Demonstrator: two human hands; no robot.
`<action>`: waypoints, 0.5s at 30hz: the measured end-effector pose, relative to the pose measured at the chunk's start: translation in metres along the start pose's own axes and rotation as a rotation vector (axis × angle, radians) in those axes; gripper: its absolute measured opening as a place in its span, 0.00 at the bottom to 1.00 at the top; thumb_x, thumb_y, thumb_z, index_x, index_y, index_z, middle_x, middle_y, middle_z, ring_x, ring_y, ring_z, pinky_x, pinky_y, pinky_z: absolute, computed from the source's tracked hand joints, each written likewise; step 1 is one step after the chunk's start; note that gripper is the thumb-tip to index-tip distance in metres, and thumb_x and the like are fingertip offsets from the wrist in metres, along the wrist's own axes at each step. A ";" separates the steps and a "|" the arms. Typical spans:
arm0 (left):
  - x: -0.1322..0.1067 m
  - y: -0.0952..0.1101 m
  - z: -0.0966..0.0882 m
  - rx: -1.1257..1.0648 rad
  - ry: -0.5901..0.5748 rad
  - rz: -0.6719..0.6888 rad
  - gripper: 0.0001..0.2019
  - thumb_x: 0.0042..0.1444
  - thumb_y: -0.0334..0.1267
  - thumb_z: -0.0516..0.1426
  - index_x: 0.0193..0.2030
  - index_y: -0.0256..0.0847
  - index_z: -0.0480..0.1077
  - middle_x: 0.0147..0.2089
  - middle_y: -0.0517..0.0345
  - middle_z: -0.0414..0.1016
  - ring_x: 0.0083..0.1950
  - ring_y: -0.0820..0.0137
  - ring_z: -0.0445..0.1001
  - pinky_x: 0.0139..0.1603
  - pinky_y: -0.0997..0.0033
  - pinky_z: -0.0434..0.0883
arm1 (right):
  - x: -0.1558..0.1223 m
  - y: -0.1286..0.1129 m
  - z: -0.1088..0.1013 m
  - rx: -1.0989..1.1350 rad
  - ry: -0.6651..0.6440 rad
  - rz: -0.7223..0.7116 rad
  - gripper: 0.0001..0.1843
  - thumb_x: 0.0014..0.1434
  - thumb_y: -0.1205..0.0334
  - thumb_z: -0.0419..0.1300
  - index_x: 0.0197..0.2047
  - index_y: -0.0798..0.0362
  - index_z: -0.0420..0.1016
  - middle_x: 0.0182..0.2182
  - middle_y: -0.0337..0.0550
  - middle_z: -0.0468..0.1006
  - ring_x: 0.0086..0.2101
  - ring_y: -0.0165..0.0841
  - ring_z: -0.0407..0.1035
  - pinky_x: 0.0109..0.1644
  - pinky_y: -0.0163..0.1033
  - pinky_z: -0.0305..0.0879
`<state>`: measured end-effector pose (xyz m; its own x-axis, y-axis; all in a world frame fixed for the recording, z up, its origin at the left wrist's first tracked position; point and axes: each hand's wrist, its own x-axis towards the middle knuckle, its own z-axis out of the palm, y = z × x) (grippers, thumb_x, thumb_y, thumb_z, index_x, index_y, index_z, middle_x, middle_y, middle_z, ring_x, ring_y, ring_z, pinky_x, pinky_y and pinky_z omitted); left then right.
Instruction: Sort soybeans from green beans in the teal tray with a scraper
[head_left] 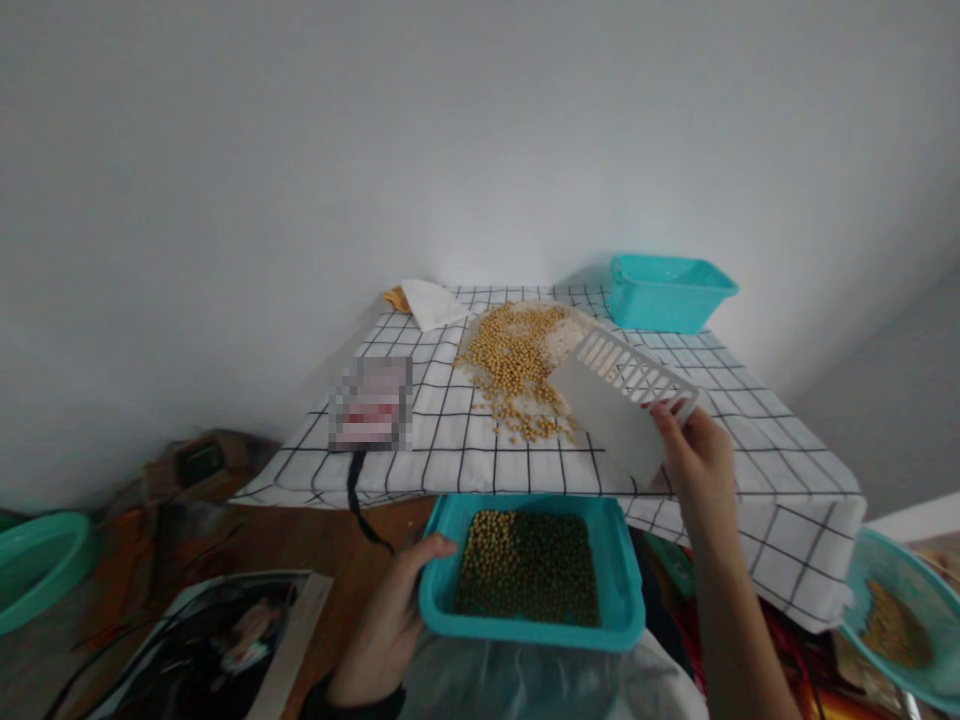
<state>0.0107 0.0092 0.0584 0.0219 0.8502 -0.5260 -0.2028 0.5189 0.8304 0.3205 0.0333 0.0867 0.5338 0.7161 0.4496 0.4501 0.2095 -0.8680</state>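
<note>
Right hand (701, 455) clamped on the near-right corner of a white slotted scoop (611, 405), which extends forward-left beside yellow beans (517, 360) on checked cloth (450, 440); left hand (405, 600) gripping the left side of a teal tray (532, 632), its darker beans (559, 560) probably green.

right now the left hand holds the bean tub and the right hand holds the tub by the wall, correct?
Not quite: in the head view, the right hand holds the white slotted piece instead. The left hand does hold the bean tub.
</note>
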 end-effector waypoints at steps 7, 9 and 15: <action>0.001 -0.004 0.000 -0.023 -0.033 -0.050 0.07 0.45 0.42 0.62 0.32 0.44 0.74 0.27 0.55 0.80 0.35 0.55 0.80 0.34 0.64 0.75 | 0.009 -0.023 0.029 -0.034 -0.095 -0.130 0.17 0.64 0.48 0.59 0.40 0.53 0.79 0.37 0.47 0.84 0.38 0.41 0.76 0.42 0.42 0.66; -0.001 -0.001 0.001 -0.025 -0.037 -0.013 0.09 0.45 0.43 0.62 0.34 0.45 0.75 0.31 0.54 0.82 0.39 0.53 0.81 0.37 0.62 0.75 | 0.012 -0.023 0.029 -0.032 -0.073 -0.154 0.16 0.64 0.49 0.59 0.40 0.53 0.80 0.37 0.47 0.84 0.39 0.41 0.77 0.43 0.43 0.66; -0.004 0.004 0.003 -0.038 -0.030 0.028 0.11 0.43 0.43 0.64 0.36 0.47 0.78 0.31 0.53 0.81 0.41 0.52 0.80 0.38 0.62 0.76 | 0.016 -0.015 0.022 0.002 0.004 -0.124 0.17 0.64 0.48 0.60 0.40 0.54 0.81 0.36 0.47 0.84 0.38 0.42 0.76 0.41 0.42 0.65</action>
<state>0.0125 0.0076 0.0642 0.0450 0.8670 -0.4962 -0.2403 0.4915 0.8371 0.3066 0.0562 0.1023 0.4772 0.6816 0.5547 0.5116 0.2978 -0.8060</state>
